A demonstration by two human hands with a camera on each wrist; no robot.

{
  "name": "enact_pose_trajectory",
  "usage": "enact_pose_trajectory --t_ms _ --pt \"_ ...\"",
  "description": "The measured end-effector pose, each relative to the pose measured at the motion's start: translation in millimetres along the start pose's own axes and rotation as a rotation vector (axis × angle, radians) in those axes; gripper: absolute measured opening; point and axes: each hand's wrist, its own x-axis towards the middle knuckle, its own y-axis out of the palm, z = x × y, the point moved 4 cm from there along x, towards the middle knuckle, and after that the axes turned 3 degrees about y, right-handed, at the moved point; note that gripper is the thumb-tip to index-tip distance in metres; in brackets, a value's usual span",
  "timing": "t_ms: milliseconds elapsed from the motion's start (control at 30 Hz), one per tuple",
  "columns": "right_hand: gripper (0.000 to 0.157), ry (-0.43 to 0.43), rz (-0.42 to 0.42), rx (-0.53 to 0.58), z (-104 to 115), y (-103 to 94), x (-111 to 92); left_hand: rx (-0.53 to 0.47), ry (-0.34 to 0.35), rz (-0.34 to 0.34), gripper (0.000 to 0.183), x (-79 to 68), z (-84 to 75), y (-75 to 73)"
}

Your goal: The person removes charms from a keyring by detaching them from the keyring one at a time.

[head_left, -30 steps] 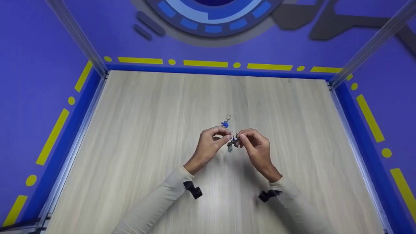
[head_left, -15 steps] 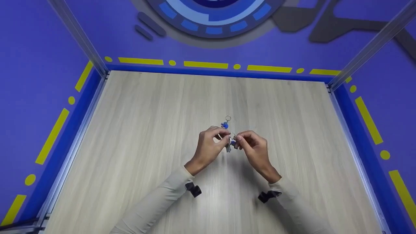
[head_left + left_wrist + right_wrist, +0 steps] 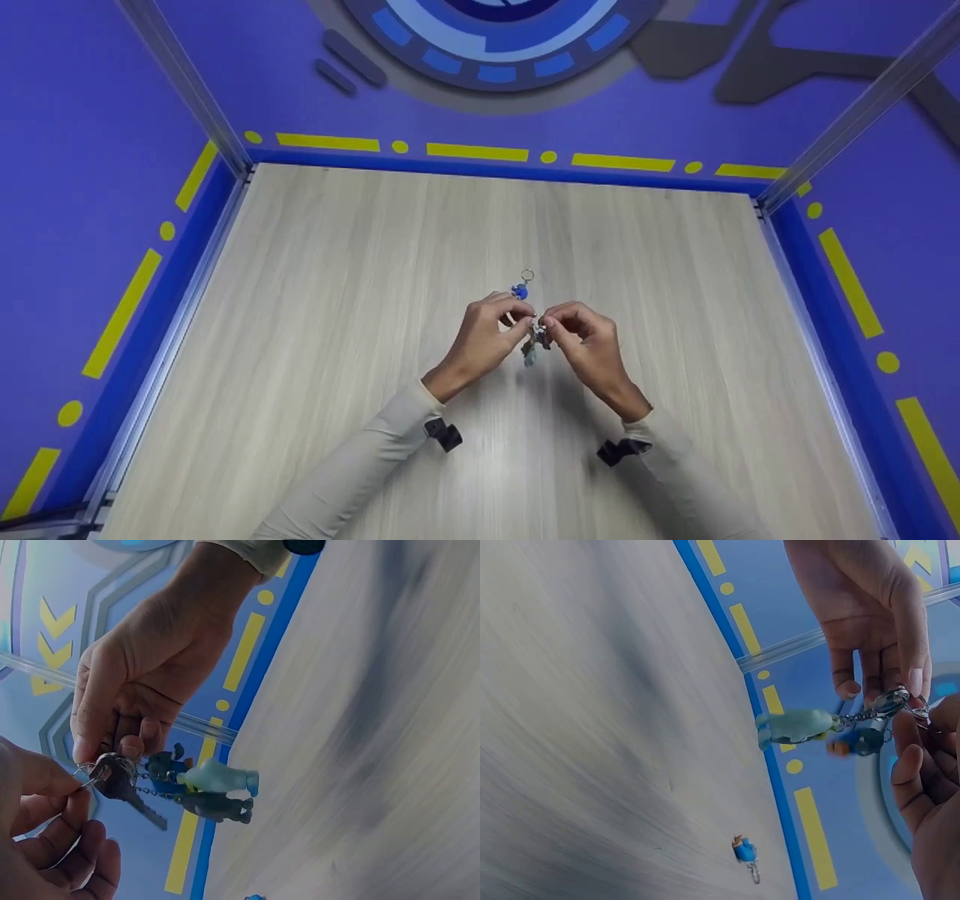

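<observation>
In the head view my left hand point(image 3: 487, 339) and right hand point(image 3: 585, 341) meet over the table, fingertips almost together. Between them is a bunch of keychains. My left thumb and fingertips pinch a metal key ring point(image 3: 91, 778), with a key point(image 3: 133, 799) hanging from it. The right fingertips pinch at the same cluster of rings point(image 3: 915, 709). Below dangle small figurines on short chains: a pale teal one point(image 3: 225, 778), a dark grey one point(image 3: 217, 806) and a blue one point(image 3: 866, 741). Fingers partly hide where the rings meet.
Another keychain, a blue figurine point(image 3: 520, 291) with its split ring point(image 3: 527, 275), lies on the wooden table point(image 3: 360, 240) just beyond my left hand. Blue panels point(image 3: 480, 112) with yellow marks enclose the table at the back and sides.
My hands stay nearly in place, with small fingertip movements at the rings. The ring seen between them half a second ago is mostly covered now, and the figurines have swung and hang slightly lower.
</observation>
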Motion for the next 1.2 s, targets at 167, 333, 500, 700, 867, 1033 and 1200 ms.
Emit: enact_pose_trajectory --t_ms 167,333,500,700,867,1033,1200 --pt "0.011 -0.006 0.014 0.005 0 1.0 1 -0.017 -0.029 0.010 0.006 -0.5 1.0 0.8" --pt "0.013 -0.011 -0.002 0.001 1 2.5 1 -0.060 -0.086 0.011 0.007 -1.5 2.4 2.0" --pt "0.012 -0.019 -0.050 0.013 1 3.7 -1 -0.203 -0.202 0.030 0.010 -1.6 3.1 4.6" --pt "0.013 -0.049 -0.108 0.054 -2 5.4 -3 -0.394 -0.308 -0.002 0.016 -2.7 5.7 9.6" --pt "0.007 -0.044 -0.129 0.090 -3 7.6 -3 -0.456 -0.342 -0.106 0.011 -4.3 9.7 12.0" --pt "0.008 -0.015 -0.111 0.098 -3 7.6 -2 -0.422 -0.336 -0.150 0.009 -6.4 10.4 12.8" --pt "0.005 0.025 -0.109 0.063 -3 5.6 -1 -0.318 -0.278 -0.159 0.008 -7.4 10.3 12.3"
